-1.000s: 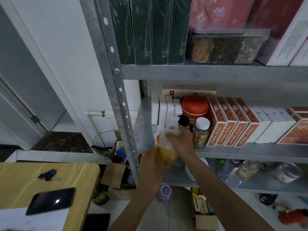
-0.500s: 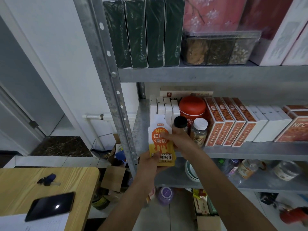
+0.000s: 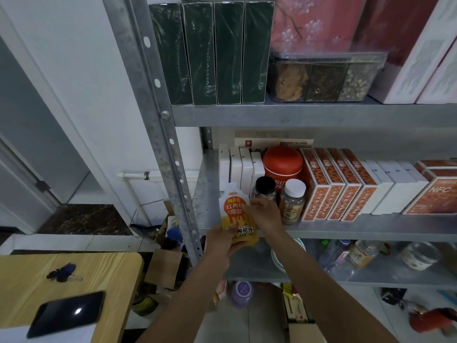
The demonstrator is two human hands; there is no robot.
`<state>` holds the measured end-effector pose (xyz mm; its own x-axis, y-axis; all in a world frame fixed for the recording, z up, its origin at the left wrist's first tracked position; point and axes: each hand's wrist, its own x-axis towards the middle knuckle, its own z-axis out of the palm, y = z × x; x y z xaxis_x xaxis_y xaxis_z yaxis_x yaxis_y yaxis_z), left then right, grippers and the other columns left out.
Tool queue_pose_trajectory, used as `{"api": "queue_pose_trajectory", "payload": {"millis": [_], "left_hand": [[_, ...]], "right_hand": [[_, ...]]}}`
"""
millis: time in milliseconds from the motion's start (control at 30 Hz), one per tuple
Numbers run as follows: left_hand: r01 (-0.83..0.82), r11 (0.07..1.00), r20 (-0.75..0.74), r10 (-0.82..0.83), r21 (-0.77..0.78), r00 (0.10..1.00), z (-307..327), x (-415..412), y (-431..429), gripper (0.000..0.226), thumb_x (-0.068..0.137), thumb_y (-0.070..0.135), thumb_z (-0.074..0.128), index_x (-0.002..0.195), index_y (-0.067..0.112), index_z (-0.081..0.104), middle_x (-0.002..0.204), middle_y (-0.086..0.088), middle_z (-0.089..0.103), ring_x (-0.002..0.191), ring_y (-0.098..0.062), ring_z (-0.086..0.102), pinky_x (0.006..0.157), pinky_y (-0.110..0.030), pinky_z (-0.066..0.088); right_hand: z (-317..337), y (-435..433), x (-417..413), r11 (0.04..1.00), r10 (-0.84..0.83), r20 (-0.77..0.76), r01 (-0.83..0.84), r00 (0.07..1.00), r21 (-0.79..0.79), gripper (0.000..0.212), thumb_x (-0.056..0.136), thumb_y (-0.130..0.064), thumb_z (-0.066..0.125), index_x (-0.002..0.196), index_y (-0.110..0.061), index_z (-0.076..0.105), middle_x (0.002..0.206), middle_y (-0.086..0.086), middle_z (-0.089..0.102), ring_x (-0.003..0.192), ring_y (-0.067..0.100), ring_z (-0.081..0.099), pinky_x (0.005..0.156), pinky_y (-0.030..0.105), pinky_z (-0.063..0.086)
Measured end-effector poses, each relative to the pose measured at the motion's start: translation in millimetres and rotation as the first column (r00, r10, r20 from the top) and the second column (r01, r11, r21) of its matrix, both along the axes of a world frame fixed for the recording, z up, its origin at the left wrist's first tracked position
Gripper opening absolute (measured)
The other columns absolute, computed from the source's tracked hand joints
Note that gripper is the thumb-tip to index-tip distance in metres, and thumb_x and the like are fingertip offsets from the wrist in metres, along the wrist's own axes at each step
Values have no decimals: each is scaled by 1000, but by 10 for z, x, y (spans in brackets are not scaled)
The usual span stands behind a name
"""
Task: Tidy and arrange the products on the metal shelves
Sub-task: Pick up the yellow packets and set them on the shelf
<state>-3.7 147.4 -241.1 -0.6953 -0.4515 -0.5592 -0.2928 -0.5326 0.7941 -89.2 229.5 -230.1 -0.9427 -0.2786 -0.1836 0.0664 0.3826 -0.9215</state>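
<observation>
An orange and yellow juice pouch point(image 3: 235, 214) stands upright at the front left of the middle metal shelf point(image 3: 346, 229). My left hand point(image 3: 220, 241) grips its bottom edge from below. My right hand point(image 3: 265, 212) holds its right side, fingers curled against the pouch. Just behind my right hand stand a black-lidded jar point(image 3: 264, 188) and a white-lidded jar point(image 3: 293, 201). A red canister point(image 3: 283, 164) and white boxes point(image 3: 241, 167) sit further back.
Orange patterned boxes point(image 3: 336, 189) and white boxes fill the shelf to the right. Dark green boxes point(image 3: 212, 53) and a clear snack tray point(image 3: 321, 78) sit on the upper shelf. The steel upright point(image 3: 158, 115) is left of my hands. A wooden table point(image 3: 74, 280) with phone and keys is at lower left.
The pouch went from tilted and low to upright at the shelf's front left. Both hands rose with it and stay on it.
</observation>
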Motion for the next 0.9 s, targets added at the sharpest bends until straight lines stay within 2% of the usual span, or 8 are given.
{"api": "queue_pose_trajectory", "payload": {"millis": [200,333,433,567,633,733,833,900], "left_hand": [[-25,931,115,71,-363,991,-467,-330,-77,14,87,-4,64,100,-1,64,103,-19,68,94,-34,66,70,-41,60],[134,685,215,35,-716,976,-653,-345,-100,14,92,12,59,103,4,62,101,-12,67,97,-30,65,82,-43,56],[283,497,355,55,-821,933,-690,-339,-108,17,94,18,52,101,6,63,110,-10,60,107,-30,58,84,-31,50],[198,716,312,29,-669,950,-670,-383,-137,19,95,13,52,106,4,66,112,-16,65,97,-28,62,79,-34,53],[139,806,226,-7,-575,974,-655,-322,-156,17,90,3,62,106,0,67,105,-17,69,87,-26,64,69,-33,55],[103,948,96,-78,-301,992,-606,-170,-246,32,80,-9,71,107,3,61,96,-10,67,79,-20,64,54,-23,52],[219,955,70,-209,-202,975,-576,-105,-312,40,79,-13,67,115,2,60,97,-10,69,95,-29,67,71,-35,56],[201,925,9,-210,-323,978,-581,-116,-321,52,77,-16,66,121,7,53,110,-13,66,109,-33,62,87,-45,55]], "right_hand": [[-352,130,22,975,-45,-8,46,999,216,22,90,-21,63,105,-8,72,111,9,69,100,24,63,86,29,46],[-443,80,67,984,-31,55,21,998,179,20,95,-18,57,96,-2,69,107,13,68,102,30,63,94,40,50],[-494,39,68,995,-69,139,58,988,80,5,95,-13,56,91,-12,60,112,13,65,103,30,61,95,43,51],[-564,6,42,995,-62,281,82,958,-59,17,90,-12,65,106,-10,62,112,8,67,97,22,64,81,33,55],[-579,17,61,989,-14,317,59,948,-134,24,86,-12,71,109,-12,63,113,8,69,100,23,65,86,36,56],[-640,89,90,982,64,356,5,932,-189,36,83,-9,75,113,-17,57,112,4,66,102,22,64,84,33,54],[-688,137,126,973,152,311,-87,938,-212,54,80,-11,77,125,-14,48,119,5,63,101,19,65,76,27,55],[-630,107,139,970,184,205,-143,961,-197,52,82,-6,75,121,-15,42,113,0,60,94,9,62,66,16,53]]}}
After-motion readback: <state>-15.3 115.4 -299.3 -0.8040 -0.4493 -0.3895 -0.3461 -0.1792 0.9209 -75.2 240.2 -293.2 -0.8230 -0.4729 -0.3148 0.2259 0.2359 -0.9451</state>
